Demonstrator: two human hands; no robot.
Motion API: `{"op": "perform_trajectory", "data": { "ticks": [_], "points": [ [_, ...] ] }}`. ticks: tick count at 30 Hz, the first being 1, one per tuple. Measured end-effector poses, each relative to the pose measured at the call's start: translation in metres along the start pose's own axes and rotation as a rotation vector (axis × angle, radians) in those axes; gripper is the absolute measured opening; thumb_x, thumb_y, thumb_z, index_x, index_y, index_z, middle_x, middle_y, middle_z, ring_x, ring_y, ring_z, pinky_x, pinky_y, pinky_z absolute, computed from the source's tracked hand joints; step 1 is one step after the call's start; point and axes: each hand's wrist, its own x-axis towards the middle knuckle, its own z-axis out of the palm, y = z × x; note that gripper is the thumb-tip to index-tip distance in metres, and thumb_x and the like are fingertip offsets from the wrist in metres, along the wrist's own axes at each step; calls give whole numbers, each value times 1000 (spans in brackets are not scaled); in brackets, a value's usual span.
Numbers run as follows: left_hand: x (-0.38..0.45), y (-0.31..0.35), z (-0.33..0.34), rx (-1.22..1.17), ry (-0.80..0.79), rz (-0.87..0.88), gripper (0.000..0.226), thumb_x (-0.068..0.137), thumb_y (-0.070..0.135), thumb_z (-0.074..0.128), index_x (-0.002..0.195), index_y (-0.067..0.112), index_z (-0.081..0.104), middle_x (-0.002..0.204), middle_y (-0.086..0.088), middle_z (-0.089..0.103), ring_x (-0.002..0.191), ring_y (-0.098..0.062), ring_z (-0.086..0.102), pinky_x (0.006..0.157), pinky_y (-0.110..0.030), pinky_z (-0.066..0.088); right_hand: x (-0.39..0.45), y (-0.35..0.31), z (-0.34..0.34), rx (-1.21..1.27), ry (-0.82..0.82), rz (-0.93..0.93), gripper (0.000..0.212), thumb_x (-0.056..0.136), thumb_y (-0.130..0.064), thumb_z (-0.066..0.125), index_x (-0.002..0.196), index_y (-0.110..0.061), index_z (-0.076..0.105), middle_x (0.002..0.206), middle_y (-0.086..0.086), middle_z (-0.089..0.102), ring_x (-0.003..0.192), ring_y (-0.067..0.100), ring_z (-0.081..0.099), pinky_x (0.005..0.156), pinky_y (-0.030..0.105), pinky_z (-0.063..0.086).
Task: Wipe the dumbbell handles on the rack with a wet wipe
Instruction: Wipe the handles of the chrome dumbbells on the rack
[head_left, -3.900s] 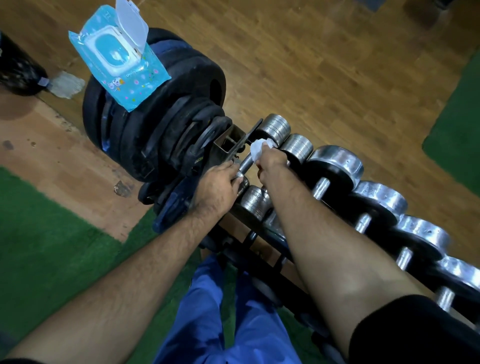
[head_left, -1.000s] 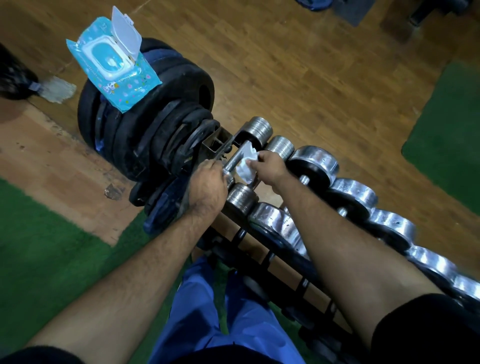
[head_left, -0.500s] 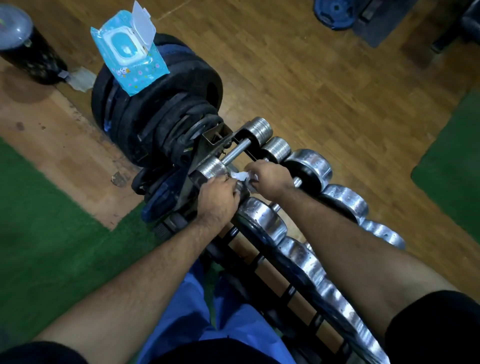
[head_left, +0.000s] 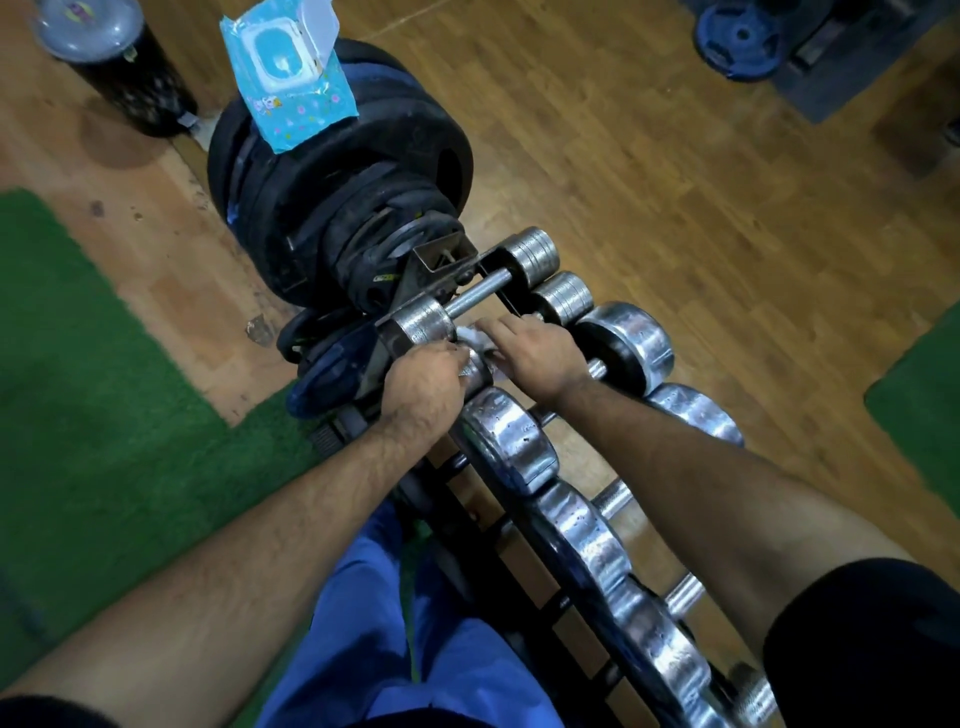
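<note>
A row of chrome dumbbells lies across a dark rack (head_left: 467, 525) that runs from the centre to the lower right. The first dumbbell's bare handle (head_left: 480, 294) shows at the rack's far end. My right hand (head_left: 535, 353) wraps around the second dumbbell's handle with a white wet wipe (head_left: 470, 335) bunched under its fingers. That handle is hidden by the hand. My left hand (head_left: 423, 387) grips the near chrome head (head_left: 475, 371) of the same dumbbell.
A blue wet-wipe pack (head_left: 288, 73) with its lid open lies on a stack of black weight plates (head_left: 337, 197) beside the rack's end. A black bin (head_left: 111, 62) stands at top left, a blue plate (head_left: 740, 36) at top right. Green mats flank the wooden floor.
My right hand has moved with the wipe from the first dumbbell's handle to the second one. My left hand shifted to the second dumbbell's near head. The camera tilted up.
</note>
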Motion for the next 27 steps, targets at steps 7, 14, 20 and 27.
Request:
{"op": "perform_trajectory", "data": {
  "ticks": [7,14,20,27],
  "points": [
    [-3,3,-2,41,4,-24,36,94,33,61,128,22,63,123,1,65,111,-21,59,85,-37,55,-7,-2,4,161,-135,52,25,97,-32,52,119,-26,64,121,-8,65,103,20,65,63,33,55],
    [-5,6,-4,46,-4,-34,38,93,30,62,131,23,62,124,0,65,114,-22,59,89,-40,55,7,12,-7,74,-359,-43,46,96,-33,54,141,-41,45,136,-16,56,116,13,60,79,34,55],
    [-5,5,-3,21,2,-41,36,92,29,63,128,23,64,122,1,66,113,-22,59,88,-41,55,17,1,1,-1,-381,-12,36,94,-31,57,130,-33,54,116,-6,64,96,23,67,70,36,56],
    [-5,1,0,-15,13,-45,32,91,28,65,122,23,67,121,2,66,111,-24,59,87,-43,54,23,14,0,-142,-393,170,17,95,-24,59,111,-28,59,109,-4,65,90,23,67,63,30,47]
  ]
}}
